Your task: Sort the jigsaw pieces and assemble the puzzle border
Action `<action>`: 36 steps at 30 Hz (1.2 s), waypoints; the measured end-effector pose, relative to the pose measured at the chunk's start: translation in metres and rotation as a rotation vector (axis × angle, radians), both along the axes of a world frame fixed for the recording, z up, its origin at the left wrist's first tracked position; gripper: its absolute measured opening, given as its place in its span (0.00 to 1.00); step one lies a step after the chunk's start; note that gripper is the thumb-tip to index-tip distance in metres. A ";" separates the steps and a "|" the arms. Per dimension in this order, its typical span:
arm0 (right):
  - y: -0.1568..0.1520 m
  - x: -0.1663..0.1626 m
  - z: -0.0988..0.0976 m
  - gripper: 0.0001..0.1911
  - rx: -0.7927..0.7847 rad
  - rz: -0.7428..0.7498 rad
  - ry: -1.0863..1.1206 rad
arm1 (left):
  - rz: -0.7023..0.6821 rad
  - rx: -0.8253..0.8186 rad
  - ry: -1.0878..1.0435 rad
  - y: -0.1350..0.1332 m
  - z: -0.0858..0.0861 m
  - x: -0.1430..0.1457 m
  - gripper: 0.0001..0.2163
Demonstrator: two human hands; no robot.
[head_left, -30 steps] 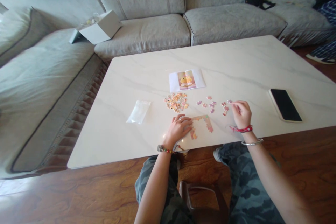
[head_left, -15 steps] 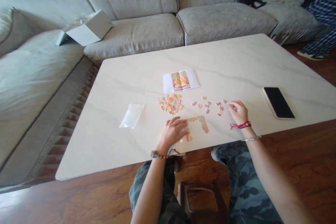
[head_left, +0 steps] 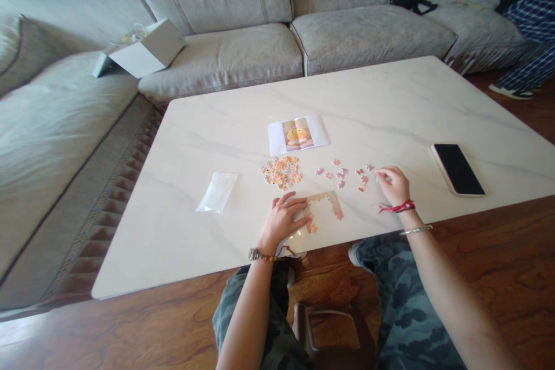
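Observation:
My left hand [head_left: 286,217] lies with its fingers spread over the left side of a partly joined jigsaw puzzle border [head_left: 336,206]. Off to the right, my right hand [head_left: 393,184] has thumb and fingers pinched together just above the table; whatever may be between the fingertips is too small to make out. Close to those fingertips are several loose pink and purple puzzle pieces [head_left: 362,179]. A heap of orange and yellow puzzle pieces [head_left: 281,172] sits beyond my left hand. Behind it lies a creased reference picture [head_left: 298,134] with two yellow figures.
On the white table [head_left: 182,144] are a clear plastic bag [head_left: 217,192] to the left and a phone [head_left: 459,170] to the right. A grey sofa [head_left: 234,58] runs behind, holding a white box [head_left: 150,49]. Another person [head_left: 526,23] stands far right.
Both hands hold nearly the same positions. The view has shifted very slightly, and the other person's hand at the far right has moved.

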State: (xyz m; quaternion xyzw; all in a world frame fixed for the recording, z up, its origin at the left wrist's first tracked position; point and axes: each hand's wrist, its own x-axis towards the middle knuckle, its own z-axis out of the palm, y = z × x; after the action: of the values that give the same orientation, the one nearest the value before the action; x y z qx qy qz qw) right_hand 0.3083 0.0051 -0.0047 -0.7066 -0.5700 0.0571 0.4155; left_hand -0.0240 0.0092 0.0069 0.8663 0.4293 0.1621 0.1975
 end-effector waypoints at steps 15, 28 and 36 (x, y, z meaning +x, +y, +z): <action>0.012 0.012 -0.003 0.09 -0.037 -0.011 -0.067 | -0.033 -0.002 -0.014 0.005 0.001 0.000 0.16; 0.025 0.020 0.005 0.08 -0.049 0.056 -0.161 | -0.059 0.034 -0.084 0.021 0.002 -0.001 0.15; 0.033 -0.001 0.011 0.08 -0.073 0.236 -0.183 | -0.092 0.077 -0.120 0.032 0.002 -0.003 0.14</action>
State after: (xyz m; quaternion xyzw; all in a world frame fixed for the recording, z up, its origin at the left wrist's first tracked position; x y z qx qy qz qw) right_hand 0.3078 0.0385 0.0067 -0.6516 -0.6821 0.0616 0.3262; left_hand -0.0271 0.0409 0.0084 0.8807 0.3701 0.2208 0.1967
